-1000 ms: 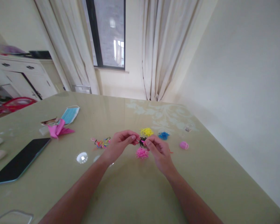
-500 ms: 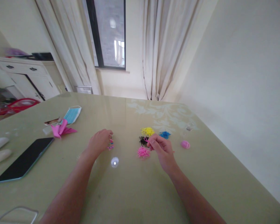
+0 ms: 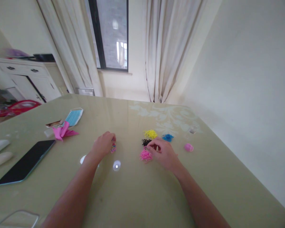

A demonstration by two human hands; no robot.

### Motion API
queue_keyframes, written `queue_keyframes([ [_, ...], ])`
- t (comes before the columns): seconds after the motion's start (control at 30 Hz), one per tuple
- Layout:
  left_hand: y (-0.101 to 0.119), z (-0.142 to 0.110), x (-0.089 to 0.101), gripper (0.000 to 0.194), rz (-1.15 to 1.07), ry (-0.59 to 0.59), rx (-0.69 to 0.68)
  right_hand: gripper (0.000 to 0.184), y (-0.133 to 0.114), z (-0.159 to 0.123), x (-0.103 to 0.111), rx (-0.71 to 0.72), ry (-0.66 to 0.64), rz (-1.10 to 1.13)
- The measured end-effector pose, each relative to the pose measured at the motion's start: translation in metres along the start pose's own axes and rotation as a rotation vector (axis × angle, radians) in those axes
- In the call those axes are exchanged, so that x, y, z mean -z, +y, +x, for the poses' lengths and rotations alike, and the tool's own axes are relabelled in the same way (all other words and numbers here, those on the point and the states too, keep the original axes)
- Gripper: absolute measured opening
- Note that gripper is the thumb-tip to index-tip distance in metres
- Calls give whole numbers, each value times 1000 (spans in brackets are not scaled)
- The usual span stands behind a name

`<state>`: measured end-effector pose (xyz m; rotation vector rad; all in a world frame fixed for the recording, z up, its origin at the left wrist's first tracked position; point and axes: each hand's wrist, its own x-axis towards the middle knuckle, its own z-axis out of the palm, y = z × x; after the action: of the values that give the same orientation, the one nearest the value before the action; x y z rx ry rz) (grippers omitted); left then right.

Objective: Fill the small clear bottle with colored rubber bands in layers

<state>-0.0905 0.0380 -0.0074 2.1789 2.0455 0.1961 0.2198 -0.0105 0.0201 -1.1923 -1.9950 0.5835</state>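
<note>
My left hand [image 3: 104,143] is low over the table, its fingers curled together beside a small group of mixed coloured rubber bands [image 3: 113,148]. A dark bit shows at its fingertips, too small to name. Thumb and forefinger of my right hand [image 3: 165,153] are pinched at the upper right edge of a pink rubber band pile [image 3: 145,155]. What they hold, if anything, is hidden. A black band pile [image 3: 146,142] lies just behind those fingertips. Beyond it are a yellow band pile [image 3: 150,134] and a blue band pile [image 3: 167,137].
A pink rounded object [image 3: 188,147] and a small clear item [image 3: 193,129] lie at the right. Leftward are a phone [image 3: 26,161], pink folded paper [image 3: 64,131] and a blue face mask [image 3: 73,117]. A cable [image 3: 21,211] crosses the near left corner.
My right hand has lowered slightly toward the pink pile; the pink band seen in its fingertips earlier no longer shows there. My left fingers have curled in closer over the mixed bands.
</note>
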Motion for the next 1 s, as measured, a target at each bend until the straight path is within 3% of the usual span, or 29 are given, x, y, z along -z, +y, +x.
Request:
queue_keyframes([
  [0.33, 2, 1, -1, 26, -2, 12, 13, 16, 10, -5, -9, -21, -160, -278],
  [0.77, 10, 2, 8, 24, -114, 42, 71, 10, 4, -3, -9, -86, -124, -266],
  [1.0, 21, 1, 17, 16, -387, 94, 39, 9, 1, -5, -15, -71, -58, -194],
])
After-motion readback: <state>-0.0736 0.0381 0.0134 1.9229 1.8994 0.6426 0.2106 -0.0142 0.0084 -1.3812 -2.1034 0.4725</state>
